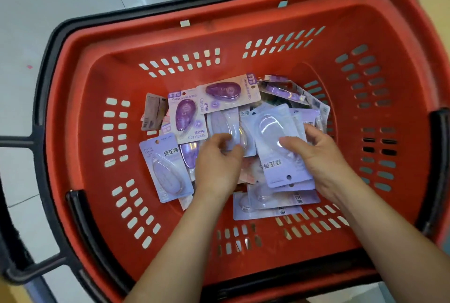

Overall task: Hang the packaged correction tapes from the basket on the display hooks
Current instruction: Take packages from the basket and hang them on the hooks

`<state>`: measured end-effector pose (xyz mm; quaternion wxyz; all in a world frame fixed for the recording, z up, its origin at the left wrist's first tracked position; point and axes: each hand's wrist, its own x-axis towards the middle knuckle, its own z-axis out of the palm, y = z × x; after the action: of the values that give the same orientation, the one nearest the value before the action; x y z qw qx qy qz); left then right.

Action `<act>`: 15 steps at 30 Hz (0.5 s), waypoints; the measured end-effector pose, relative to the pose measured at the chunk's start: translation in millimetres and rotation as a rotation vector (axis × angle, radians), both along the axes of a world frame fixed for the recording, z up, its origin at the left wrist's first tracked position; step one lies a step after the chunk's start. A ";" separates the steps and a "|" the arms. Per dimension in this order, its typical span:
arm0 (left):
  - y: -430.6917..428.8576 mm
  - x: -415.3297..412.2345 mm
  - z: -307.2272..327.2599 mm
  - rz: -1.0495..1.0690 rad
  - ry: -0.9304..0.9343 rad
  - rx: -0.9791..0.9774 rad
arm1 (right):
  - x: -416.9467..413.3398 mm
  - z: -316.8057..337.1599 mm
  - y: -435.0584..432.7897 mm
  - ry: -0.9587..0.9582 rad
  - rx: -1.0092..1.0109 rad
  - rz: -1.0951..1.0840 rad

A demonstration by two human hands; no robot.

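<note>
A red plastic basket point(243, 34) fills the head view, with several packaged correction tapes heaped on its floor. My right hand point(316, 161) grips a pale lilac pack point(272, 137), thumb on its clear blister, with more lilac packs stacked under it. My left hand point(216, 164) pinches the lower edge of another pale pack point(224, 125) in the middle of the heap. A lilac pack point(165, 168) lies apart at the left. Two packs with dark purple tapes point(187, 117) point(226, 93) lie at the back of the pile. No display hooks are in view.
The basket has slotted walls, a black rim and black handles point(80, 217) folded down along its sides. It rests on a dark cart frame point(17, 142) over a pale tiled floor point(48, 10). A grey card pack point(154, 114) leans at the heap's left edge.
</note>
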<state>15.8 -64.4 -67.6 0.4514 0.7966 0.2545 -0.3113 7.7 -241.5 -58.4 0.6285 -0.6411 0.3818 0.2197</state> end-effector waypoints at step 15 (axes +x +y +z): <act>-24.9 37.0 -30.3 -0.083 0.044 0.309 | -0.9 21.9 -1.9 0.015 0.046 -0.194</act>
<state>52.7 -89.3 -97.8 0.3045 0.8594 0.2760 -0.3041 6.8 -243.4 -36.4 0.6586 -0.5846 0.4418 0.1713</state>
